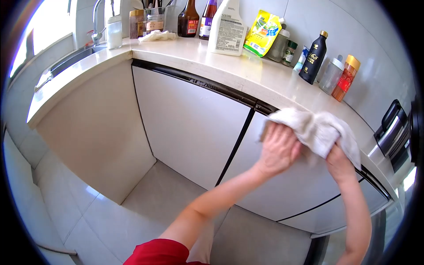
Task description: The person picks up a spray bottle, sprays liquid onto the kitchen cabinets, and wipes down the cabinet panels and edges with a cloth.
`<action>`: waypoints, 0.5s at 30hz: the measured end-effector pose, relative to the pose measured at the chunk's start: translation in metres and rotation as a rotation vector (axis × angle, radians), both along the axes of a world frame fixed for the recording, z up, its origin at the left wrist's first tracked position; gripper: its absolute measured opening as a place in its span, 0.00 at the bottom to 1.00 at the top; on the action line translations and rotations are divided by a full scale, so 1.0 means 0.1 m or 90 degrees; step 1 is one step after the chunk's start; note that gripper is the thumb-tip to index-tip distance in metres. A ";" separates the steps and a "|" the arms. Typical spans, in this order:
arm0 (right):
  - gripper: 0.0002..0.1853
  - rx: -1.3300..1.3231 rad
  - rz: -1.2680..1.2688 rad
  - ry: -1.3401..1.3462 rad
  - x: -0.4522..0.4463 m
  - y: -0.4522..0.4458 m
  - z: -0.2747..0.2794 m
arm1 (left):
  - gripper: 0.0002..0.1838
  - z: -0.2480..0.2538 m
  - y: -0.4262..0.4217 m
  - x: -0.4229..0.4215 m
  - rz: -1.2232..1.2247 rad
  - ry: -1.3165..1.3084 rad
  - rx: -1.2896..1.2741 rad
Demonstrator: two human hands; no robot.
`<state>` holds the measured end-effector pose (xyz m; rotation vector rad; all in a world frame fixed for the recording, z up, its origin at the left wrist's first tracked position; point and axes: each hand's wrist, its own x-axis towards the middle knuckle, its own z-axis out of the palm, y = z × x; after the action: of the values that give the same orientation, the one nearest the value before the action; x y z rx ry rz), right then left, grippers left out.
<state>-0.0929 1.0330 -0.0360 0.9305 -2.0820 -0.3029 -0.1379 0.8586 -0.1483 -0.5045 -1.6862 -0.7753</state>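
Observation:
A white cloth (320, 126) is bunched up at the countertop's front edge and hangs over the top of a white cabinet door (282, 176). My left hand (279, 148) grips the cloth's left part, fingers bent against it near the dark strip under the counter; the hand is slightly blurred. At the cloth's right side, my right hand (339, 162) holds it from below, with its fingers mostly hidden in the folds. Another white cabinet door (190, 119) lies left of the hands, past a dark vertical gap.
Along the wall stand a white spray bottle (227, 31), a yellow pouch (263, 33), a black bottle (313, 57) and an orange-capped jar (346, 77). An electric kettle (391, 128) is at far right. A sink (75, 59) and faucet (96, 22) are at left.

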 end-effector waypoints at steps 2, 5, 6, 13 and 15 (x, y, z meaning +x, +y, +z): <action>0.24 -0.054 -0.055 -0.089 0.06 0.22 -0.01 | 0.21 0.06 0.00 0.05 -0.015 0.011 -0.021; 0.26 -0.013 -0.034 -0.096 -0.02 0.09 0.01 | 0.21 0.05 -0.25 -0.04 -0.032 0.011 -0.047; 0.26 -0.009 -0.041 -0.098 -0.09 -0.08 0.03 | 0.23 0.05 -0.41 -0.10 -0.035 0.003 -0.050; 0.22 0.306 -0.002 0.306 -0.78 -1.91 -0.08 | 0.25 0.13 -1.94 -0.46 0.233 0.133 -0.011; 0.22 0.302 -0.015 0.393 -1.02 -2.45 -0.27 | 0.24 0.08 -2.39 -0.66 0.325 0.169 -0.022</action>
<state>-0.1946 0.7885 -0.0630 0.9278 -1.4689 -0.9937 -0.2036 0.6195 -0.1402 -0.1735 -1.4886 -0.2924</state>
